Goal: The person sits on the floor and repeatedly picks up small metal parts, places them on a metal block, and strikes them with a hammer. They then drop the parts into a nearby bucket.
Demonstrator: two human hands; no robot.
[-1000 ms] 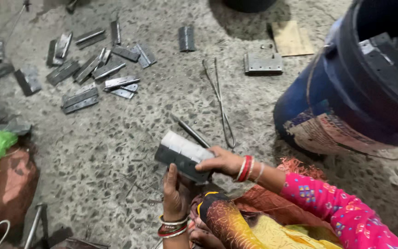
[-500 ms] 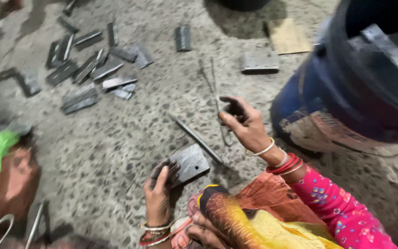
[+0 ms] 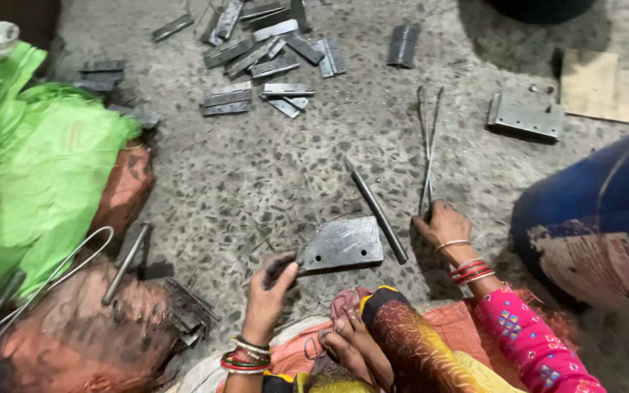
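- Head view: left hand (image 3: 269,285) grips the left end of a flat grey hinge plate (image 3: 341,245) lying on the speckled floor (image 3: 256,175).
- Right hand (image 3: 440,225) is closed on the near ends of thin metal rods (image 3: 426,149).
- A dark pin (image 3: 377,211) lies just beside the plate.
- Loose hinge pieces (image 3: 256,58) are scattered well apart; blue drum (image 3: 598,211) at right.

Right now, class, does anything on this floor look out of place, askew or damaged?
Nothing looks damaged. The grey hinge plates lie scattered at all angles on the floor, not stacked. The left hand holds a metal plate; the right hand touches thin rods.
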